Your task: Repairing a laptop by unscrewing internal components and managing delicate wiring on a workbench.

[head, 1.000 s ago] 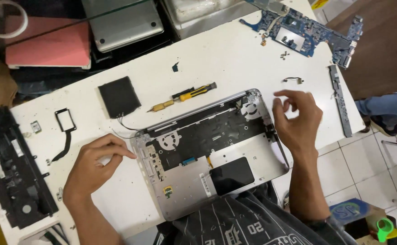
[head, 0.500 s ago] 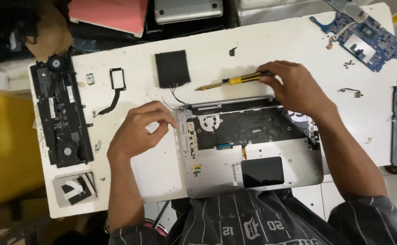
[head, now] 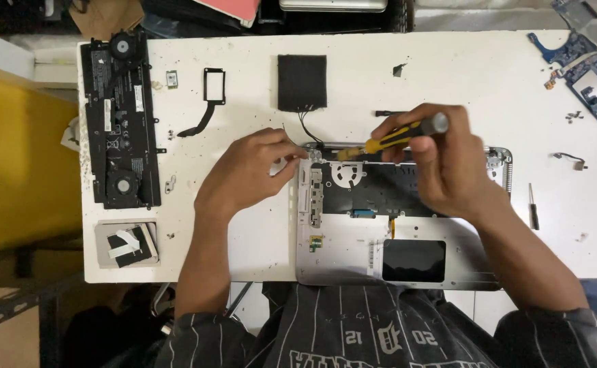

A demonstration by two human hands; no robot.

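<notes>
An opened silver laptop shell [head: 339, 255] lies on the white table [head: 448, 75], its insides facing up. My right hand [head: 441, 160] grips a yellow and black screwdriver [head: 387, 142], whose tip points at the shell's upper left corner. At that same corner rests my left hand [head: 247, 174], fingers pinched together on the shell's edge; whether they hold something small is hidden. A black square part [head: 302, 82] with thin wires lies just above the shell.
A long black battery pack with fans [head: 120, 116] lies at the table's left edge, a small grey part [head: 126, 244] below it. A black bracket with cable [head: 210, 95], a blue circuit board [head: 588, 71] at top right, a small tool [head: 533, 206] and loose screws lie around.
My right hand picked the screwdriver up from the table and brought its tip down to the shell's upper left corner. My left hand moved to that corner too.
</notes>
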